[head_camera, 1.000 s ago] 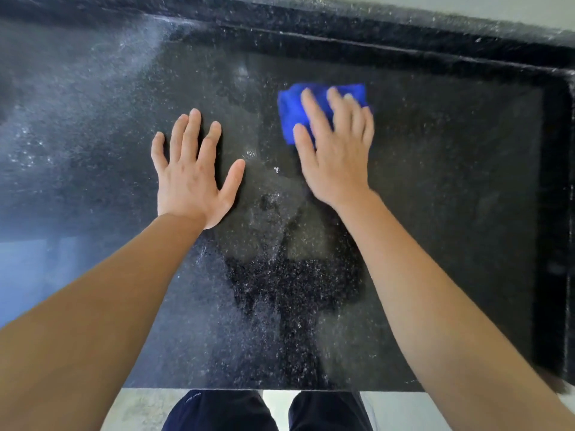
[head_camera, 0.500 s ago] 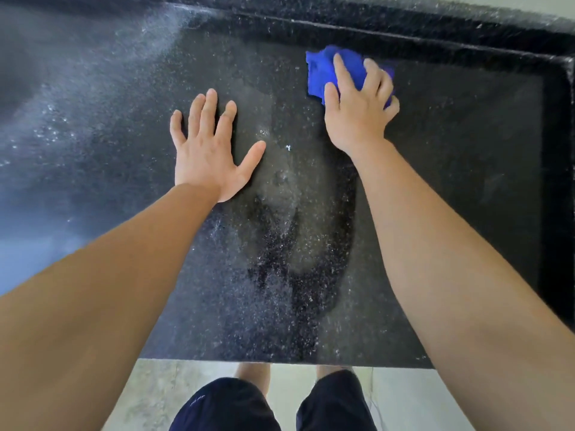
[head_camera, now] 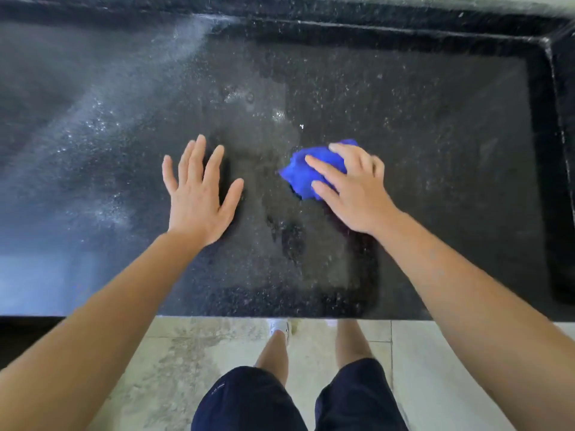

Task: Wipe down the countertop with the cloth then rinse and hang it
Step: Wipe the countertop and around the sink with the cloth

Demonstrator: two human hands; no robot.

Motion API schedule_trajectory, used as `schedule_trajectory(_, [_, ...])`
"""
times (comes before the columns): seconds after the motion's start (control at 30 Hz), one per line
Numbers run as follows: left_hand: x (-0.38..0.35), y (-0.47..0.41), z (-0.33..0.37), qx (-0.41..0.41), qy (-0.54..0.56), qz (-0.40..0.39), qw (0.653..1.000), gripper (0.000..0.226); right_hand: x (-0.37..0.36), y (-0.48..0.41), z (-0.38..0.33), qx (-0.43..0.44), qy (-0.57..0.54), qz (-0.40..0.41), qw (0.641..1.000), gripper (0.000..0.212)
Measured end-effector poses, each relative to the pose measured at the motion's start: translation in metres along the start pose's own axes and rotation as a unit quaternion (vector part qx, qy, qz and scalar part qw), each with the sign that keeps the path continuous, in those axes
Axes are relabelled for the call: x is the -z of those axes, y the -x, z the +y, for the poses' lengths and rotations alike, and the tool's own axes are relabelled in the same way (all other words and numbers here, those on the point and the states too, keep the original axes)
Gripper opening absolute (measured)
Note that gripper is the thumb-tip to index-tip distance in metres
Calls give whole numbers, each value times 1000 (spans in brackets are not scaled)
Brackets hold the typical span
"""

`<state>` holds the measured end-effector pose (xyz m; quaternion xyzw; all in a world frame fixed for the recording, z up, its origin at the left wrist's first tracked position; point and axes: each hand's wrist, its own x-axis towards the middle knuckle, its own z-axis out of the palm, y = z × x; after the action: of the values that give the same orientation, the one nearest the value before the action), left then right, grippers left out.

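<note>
The right hand (head_camera: 357, 191) has its fingers (head_camera: 323, 169) spread and curled over one bunched blue cloth (head_camera: 306, 172), pressing it down onto the table (head_camera: 435, 150); thumb and forefinger lie across the top of the cloth, the other fingers wrap its far side. The cloth sits near the middle of the table, a little right of centre, with its left part sticking out from under the hand.

The left hand (head_camera: 199, 194) lies flat, palm down, all five fingers loosely splayed and holding nothing. It rests on the table just left of the cloth, apart from it.

The table is black speckled stone with a raised rim along the back and the right side. Wet streaks and pale smears show around both hands, and a lighter glare runs across the left part. One small white speck (head_camera: 301, 126) lies beyond the cloth.

Both forearms are bare. Below the table's near edge are two bare legs in dark shorts (head_camera: 249, 402), a white shoe (head_camera: 280, 328) on the left foot, and a pale tiled floor (head_camera: 435, 368). The shorts carry a tiny mark on the left leg, too small to read. No other writing or label shows on the cloth or the table.

Count: two hands, one cloth, one table.
</note>
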<state>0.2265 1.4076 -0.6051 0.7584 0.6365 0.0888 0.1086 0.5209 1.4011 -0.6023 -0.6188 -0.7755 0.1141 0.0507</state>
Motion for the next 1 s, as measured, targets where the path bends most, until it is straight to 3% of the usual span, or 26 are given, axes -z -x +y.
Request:
schedule_trajectory(0.07, [0, 32, -3, 6, -13, 1, 1000, 65, 5, -60, 0, -142, -21, 8, 990, 47])
schedule_trajectory(0.17, [0, 62, -6, 14, -23, -6, 1000, 64, 3, -106, -13, -210, -24, -2, 977, 49])
schedule_trajectory(0.27, [-3, 71, -12, 52, -38, -15, 998, 65, -13, -75, -42, -145, 8, 13, 989, 47])
schedule_trajectory(0.4, [-8, 71, -11, 71, -52, -32, 996, 61, -28, 59, -87, -30, 2, 24, 999, 42])
schedule_trajectory(0.53, [-6, 74, -11, 72, -46, -30, 996, 58, -26, 174, -99, 83, 2, -67, 994, 41])
schedule_trajectory(0.63, [-5, 73, -9, 74, -45, -32, 996, 59, -15, 181, -58, 149, 11, -95, 984, 40])
schedule_trajectory(0.7, [-5, 73, -8, 74, -45, -29, 996, 59, -9, 160, -20, 91, 17, -56, 994, 41])
schedule_trajectory(0.77, [-5, 74, -9, 74, -46, -23, 996, 59, -4, 128, 15, -46, 36, 8, 998, 44])
schedule_trajectory(0.9, [-7, 74, -9, 70, -44, -12, 997, 59, -11, 79, 6, -293, 19, 68, 954, 48])
schedule_trajectory(0.93, [-7, 74, -8, 71, -44, -14, 996, 59, -17, 80, -12, -300, 27, 75, 951, 48])
schedule_trajectory(1.0, [-8, 75, -8, 75, -48, -14, 996, 60, -31, 98, -60, -226, 30, 99, 969, 44])
